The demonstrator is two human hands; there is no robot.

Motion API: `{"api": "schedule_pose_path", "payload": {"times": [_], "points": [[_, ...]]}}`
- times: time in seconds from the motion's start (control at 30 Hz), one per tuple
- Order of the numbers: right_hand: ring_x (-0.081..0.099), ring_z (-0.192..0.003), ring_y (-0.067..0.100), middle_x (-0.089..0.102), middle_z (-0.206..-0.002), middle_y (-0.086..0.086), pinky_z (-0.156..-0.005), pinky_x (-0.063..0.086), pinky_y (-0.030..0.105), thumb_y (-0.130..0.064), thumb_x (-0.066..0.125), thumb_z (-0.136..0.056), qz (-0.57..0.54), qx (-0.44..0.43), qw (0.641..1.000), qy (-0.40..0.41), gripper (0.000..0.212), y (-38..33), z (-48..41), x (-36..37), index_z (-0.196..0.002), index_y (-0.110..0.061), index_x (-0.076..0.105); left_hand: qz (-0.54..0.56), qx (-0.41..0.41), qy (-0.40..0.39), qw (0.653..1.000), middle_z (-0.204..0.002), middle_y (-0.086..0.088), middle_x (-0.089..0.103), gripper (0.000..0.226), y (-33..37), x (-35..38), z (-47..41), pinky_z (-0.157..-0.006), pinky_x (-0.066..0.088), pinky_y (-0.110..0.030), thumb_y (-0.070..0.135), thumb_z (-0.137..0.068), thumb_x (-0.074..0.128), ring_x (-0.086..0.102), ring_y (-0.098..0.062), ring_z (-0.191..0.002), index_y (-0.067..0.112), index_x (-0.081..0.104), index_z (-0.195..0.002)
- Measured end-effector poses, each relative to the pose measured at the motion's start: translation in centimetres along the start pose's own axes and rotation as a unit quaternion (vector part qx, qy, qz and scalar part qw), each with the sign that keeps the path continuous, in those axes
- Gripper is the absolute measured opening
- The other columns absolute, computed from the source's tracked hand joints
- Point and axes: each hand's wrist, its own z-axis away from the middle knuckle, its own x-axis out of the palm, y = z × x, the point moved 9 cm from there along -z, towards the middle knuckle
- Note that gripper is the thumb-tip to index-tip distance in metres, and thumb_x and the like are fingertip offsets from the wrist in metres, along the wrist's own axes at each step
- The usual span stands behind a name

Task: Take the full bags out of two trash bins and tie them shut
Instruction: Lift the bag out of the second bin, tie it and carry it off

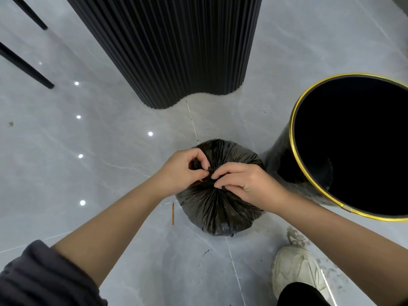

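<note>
Bag (217,204), black plastic and full, stands on the grey tiled floor (99,151) directly beneath both hands, its top gathered into radiating pleats. Far left of the hands, two thin black furniture legs (24,65) slant across the floor, and small bright reflections dot the tiles. A dark pushed-up sleeve (39,277) covers the left upper arm at the lower left corner. Just below the left hand's wrist, a thin orange stick (172,214) lies on the floor beside the bag. Left hand (183,171) is clenched on a bunched end of the bag's neck, fingertips curled around the black film. Beyond the hands, a black fluted column (172,47) rises from the floor. Right hand (245,184) pinches the other part of the gathered neck between thumb and fingers, touching the left hand at the knot point above the bag's centre. Below the right forearm, a pale sneaker (298,272) rests on the floor among scattered dark debris (295,237). Right of the right hand, close beside the bag, stands a black trash bin (284,160) with a gold rim; its interior appears dark, and no liner can be made out.
</note>
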Motion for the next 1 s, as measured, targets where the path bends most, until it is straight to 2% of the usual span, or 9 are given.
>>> {"api": "schedule_pose_path", "payload": {"times": [0.13, 0.27, 0.33, 0.43, 0.53, 0.7, 0.8, 0.9, 1.0], "points": [[0.059, -0.099, 0.009, 0.058, -0.110, 0.005, -0.091, 0.048, 0.022, -0.003, 0.066, -0.085, -0.048, 0.070, 0.996, 0.034, 0.016, 1.6, 0.3, -0.5, -0.094, -0.012, 0.075, -0.016, 0.058, 0.017, 0.998, -0.083, 0.010, 0.064, 0.030, 0.7, 0.1, 0.2, -0.079, 0.045, -0.020, -0.004, -0.078, 0.066, 0.059, -0.004, -0.079, 0.026, 0.063, -0.075], [0.063, -0.096, 0.007, 0.069, -0.102, 0.003, -0.090, 0.047, 0.019, -0.003, 0.065, -0.084, -0.059, 0.084, 0.994, 0.034, 0.015, 1.9, -0.1, -0.6, -0.093, -0.011, 0.075, 0.003, 0.100, 0.031, 0.994, -0.084, 0.004, 0.063, 0.036, 1.5, -0.4, 0.5, -0.081, 0.045, -0.020, -0.012, -0.074, 0.060, 0.061, -0.011, -0.082, 0.023, 0.064, -0.066], [0.063, -0.093, 0.007, 0.070, -0.097, 0.003, -0.089, 0.048, 0.021, -0.002, 0.066, -0.083, -0.064, 0.082, 0.994, 0.041, 0.014, 1.8, -0.2, -0.7, -0.091, -0.009, 0.075, 0.038, 0.060, 0.019, 0.997, -0.086, 0.000, 0.064, 0.030, 1.1, -0.4, 0.3, -0.082, 0.047, -0.027, -0.006, -0.075, 0.057, 0.061, -0.015, -0.085, 0.023, 0.064, -0.068], [0.062, -0.095, 0.009, 0.070, -0.098, 0.002, -0.089, 0.048, 0.028, -0.004, 0.067, -0.082, -0.030, 0.065, 0.997, 0.038, 0.014, 1.4, -0.3, -0.3, -0.091, -0.011, 0.075, 0.130, -0.081, -0.033, 0.988, -0.103, -0.007, 0.066, 0.004, -0.1, 0.6, 0.2, -0.081, 0.053, -0.035, 0.017, -0.089, 0.057, 0.061, -0.019, -0.091, 0.017, 0.061, -0.091], [0.061, -0.095, 0.011, 0.069, -0.098, 0.001, -0.088, 0.048, 0.031, -0.005, 0.067, -0.083, -0.007, 0.043, 0.999, 0.029, 0.015, 1.0, -0.4, 0.0, -0.092, -0.013, 0.075, 0.073, -0.123, -0.095, 0.985, -0.102, -0.006, 0.061, 0.024, -0.2, 1.4, 0.3, -0.067, 0.055, -0.030, 0.029, -0.088, 0.061, 0.062, -0.014, -0.085, 0.013, 0.058, -0.107], [0.059, -0.094, 0.010, 0.069, -0.098, 0.000, -0.086, 0.047, 0.032, -0.016, 0.060, -0.087, 0.011, 0.029, 0.999, 0.018, 0.016, 0.6, -0.5, 0.4, -0.094, -0.013, 0.074, 0.027, -0.143, -0.146, 0.979, -0.089, -0.007, 0.062, 0.022, -0.2, 1.9, 0.6, -0.058, 0.054, -0.027, 0.021, -0.088, 0.065, 0.061, -0.012, -0.059, 0.009, 0.058, -0.105], [0.059, -0.096, 0.012, 0.069, -0.099, 0.001, -0.086, 0.046, 0.031, -0.017, 0.057, -0.088, 0.023, 0.023, 0.999, 0.012, 0.019, 0.4, -0.5, 0.8, -0.094, -0.013, 0.074, 0.066, -0.161, -0.129, 0.976, -0.082, -0.009, 0.063, 0.014, -0.4, 1.9, 0.7, -0.061, 0.059, -0.027, 0.009, -0.086, 0.065, 0.065, -0.013, -0.061, 0.008, 0.059, -0.099], [0.061, -0.094, 0.015, 0.070, -0.097, -0.001, -0.088, 0.048, 0.033, -0.010, 0.061, -0.086, -0.010, 0.054, 0.998, 0.022, 0.015, 0.9, -0.5, 0.5, -0.093, -0.012, 0.074, 0.104, -0.123, -0.101, 0.982, -0.082, -0.012, 0.065, 0.014, 0.1, 1.7, 0.6, -0.069, 0.059, -0.027, -0.005, -0.083, 0.065, 0.068, -0.018, -0.070, 0.008, 0.061, -0.087], [0.061, -0.094, 0.010, 0.071, -0.093, -0.007, -0.090, 0.047, 0.028, -0.002, 0.065, -0.084, -0.110, 0.127, 0.985, 0.033, 0.018, 2.1, -0.2, 0.2, -0.091, -0.015, 0.075, -0.026, 0.006, -0.042, 0.999, -0.081, 0.001, 0.066, 0.023, 1.2, 0.5, 0.5, -0.074, 0.052, -0.022, -0.004, -0.076, 0.071, 0.065, -0.013, -0.076, 0.019, 0.066, -0.075]]}}
